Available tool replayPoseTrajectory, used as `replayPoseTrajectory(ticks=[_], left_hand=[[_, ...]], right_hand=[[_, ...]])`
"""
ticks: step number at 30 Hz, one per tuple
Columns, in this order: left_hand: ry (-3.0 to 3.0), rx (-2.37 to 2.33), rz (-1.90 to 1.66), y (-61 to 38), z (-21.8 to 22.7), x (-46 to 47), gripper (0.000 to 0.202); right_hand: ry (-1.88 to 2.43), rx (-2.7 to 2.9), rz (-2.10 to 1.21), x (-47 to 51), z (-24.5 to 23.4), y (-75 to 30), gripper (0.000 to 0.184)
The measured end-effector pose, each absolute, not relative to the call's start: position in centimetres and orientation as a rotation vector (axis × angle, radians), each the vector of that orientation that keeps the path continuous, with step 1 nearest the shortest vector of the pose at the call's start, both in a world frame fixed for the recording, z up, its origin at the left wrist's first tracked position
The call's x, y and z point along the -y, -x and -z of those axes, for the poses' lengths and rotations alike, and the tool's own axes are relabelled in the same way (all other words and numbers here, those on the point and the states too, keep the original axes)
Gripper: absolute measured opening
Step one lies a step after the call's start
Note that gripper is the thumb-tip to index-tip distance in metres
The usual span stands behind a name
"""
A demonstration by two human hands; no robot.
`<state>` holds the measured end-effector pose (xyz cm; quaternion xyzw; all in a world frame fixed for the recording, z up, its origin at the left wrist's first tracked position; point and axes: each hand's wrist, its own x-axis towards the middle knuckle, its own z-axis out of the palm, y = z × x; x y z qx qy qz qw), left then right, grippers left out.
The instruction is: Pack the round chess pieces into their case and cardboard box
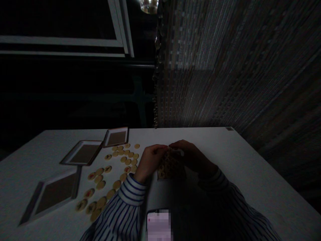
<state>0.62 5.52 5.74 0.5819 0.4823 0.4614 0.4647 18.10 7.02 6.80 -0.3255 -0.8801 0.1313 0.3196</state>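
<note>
Between my hands stands a see-through bag of Chinese chess pieces (171, 168), round and wooden with dark marks, in deep shadow. My left hand (151, 160) is closed at its top left, with the thumb and fingertips pinched together. From the other side my right hand (192, 156) also pinches the top, and the two hands' fingertips nearly meet. A pale strip (179, 152) shows by the right fingers. Loose Chinese chess pieces (100, 184) lie scattered left of my left hand, some with red or black characters and some plain side up.
Three shallow rectangular trays or lids (88, 142) lie on the left of the white table (240, 201). A phone (159, 225) with a lit screen is at the near edge, between my forearms. A string curtain (200, 67) hangs behind the table. The room is dim.
</note>
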Motion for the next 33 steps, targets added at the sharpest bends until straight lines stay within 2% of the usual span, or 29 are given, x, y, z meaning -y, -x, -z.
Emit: replayPoseTrajectory(ticks=[10,20,33], left_hand=[[-1.632,-1.342,-1.113,0.1,-4.8,-6.1,0.028],[-1.991,-1.686,-0.867,1.5,-4.3,-6.3,0.034],[-2.067,-1.774,-0.594,1.8,-3.3,-6.6,0.034]], right_hand=[[0.904,2.335,-0.277,-7.6,-6.4,-19.3,0.028],[1.078,2.362,-0.243,-8.1,-6.5,-19.9,0.027],[1.18,2.533,-0.301,-9.3,-5.1,-21.1,0.02]])
